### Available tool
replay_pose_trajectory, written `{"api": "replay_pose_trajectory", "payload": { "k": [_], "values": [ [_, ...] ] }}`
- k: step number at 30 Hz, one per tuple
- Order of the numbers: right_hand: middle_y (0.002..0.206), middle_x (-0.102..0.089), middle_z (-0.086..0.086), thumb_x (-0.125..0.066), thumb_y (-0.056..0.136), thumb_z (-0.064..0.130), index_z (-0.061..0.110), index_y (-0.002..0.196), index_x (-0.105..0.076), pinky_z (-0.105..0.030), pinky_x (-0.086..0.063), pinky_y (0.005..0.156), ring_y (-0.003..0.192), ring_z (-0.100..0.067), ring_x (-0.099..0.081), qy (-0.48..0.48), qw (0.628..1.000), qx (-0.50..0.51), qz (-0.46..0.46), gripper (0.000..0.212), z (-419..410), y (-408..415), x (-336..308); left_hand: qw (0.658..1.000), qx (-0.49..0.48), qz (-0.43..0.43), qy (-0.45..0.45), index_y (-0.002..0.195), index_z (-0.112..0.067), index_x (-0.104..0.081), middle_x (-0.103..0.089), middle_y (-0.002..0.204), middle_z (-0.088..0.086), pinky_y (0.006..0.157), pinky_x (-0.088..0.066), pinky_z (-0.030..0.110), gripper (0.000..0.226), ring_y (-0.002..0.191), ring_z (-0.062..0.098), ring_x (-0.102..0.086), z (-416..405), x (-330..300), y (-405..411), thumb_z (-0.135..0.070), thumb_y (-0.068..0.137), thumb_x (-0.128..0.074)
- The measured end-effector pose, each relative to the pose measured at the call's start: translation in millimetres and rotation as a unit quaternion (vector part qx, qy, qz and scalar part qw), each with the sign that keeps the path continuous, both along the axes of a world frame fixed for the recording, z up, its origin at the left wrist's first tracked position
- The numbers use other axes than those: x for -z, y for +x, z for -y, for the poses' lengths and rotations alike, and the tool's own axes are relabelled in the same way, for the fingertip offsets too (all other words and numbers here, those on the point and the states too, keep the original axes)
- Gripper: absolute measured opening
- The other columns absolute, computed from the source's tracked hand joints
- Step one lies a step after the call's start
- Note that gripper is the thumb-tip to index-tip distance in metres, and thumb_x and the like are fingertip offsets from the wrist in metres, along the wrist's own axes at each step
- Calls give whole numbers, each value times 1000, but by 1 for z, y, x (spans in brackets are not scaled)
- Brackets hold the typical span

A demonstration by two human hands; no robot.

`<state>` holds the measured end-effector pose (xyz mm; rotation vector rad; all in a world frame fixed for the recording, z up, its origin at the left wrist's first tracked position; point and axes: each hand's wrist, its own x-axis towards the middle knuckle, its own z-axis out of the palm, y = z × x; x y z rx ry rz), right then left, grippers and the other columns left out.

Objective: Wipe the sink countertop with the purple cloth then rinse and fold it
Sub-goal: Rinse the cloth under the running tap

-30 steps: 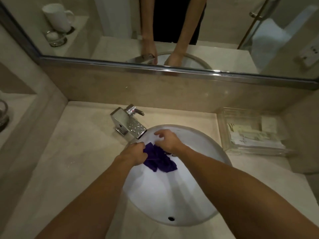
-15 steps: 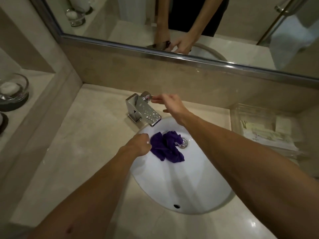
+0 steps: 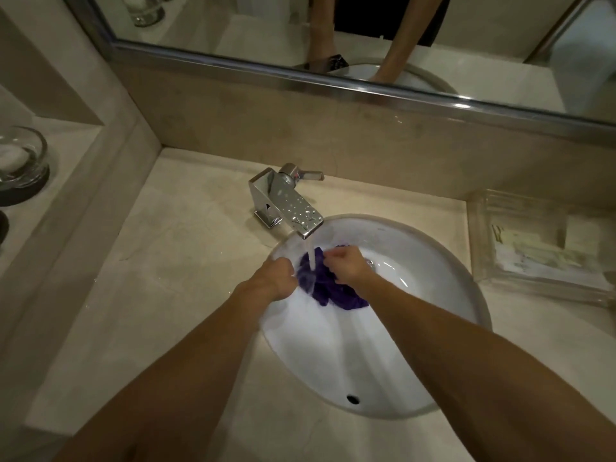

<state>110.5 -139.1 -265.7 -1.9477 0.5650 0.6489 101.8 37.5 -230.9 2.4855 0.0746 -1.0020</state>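
In the frame's centre, both hands, left hand (image 3: 278, 276) and right hand (image 3: 346, 265), are gripping the crumpled purple cloth (image 3: 328, 288) under the running chrome faucet (image 3: 290, 205); rinsing is underway, and wringing probably comes next.

One head-worn view looks steeply down and forward from close above the table (image 3: 173, 295), sink basin (image 3: 383, 355) centred, mirror (image 3: 366, 38) at twelve o'clock.

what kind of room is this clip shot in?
Probably a hotel bathroom vanity: a white basin set into a beige stone countertop, a chrome faucet running under a wall mirror, and a clear tray of what look like packaged toiletries.
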Motion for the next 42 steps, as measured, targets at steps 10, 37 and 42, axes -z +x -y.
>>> {"api": "replay_pose_trajectory", "payload": {
  "k": [10, 37, 42],
  "values": [
    [132, -48, -15, -77, 85, 16, 8, 138, -46, -48, -55, 92, 118, -35, -55, -286, 918, -271, 28, 62, -34, -8, 46, 999, -38, -22, -17, 135, -3, -54, -49, 145, 17, 104, -42, 31, 36, 139, 29, -42, -1, 27, -1, -15, 101, -51],
    [79, -64, -13, -48, 100, -10, -1, 102, -68, -25, -52, 52, 62, -17, -62, 199, 973, 112, 19, 21, 29, -20, -67, 617, -577, -324, -427, 133, -11, -49, -48, 140, 21, 98, -44, 69, 47, 122, 50, -50, 54, 10, -44, -45, 105, -33],
    [102, -72, -16, -49, 98, -11, 4, 108, -74, -31, -60, 65, 86, -23, -69, 144, 987, 66, -11, 31, 46, -16, -69, 547, -640, -296, -451, 141, -11, -50, -55, 141, 22, 110, -39, 57, 75, 128, 42, -52, 55, 16, -39, -66, 99, -22]
  ]
}}
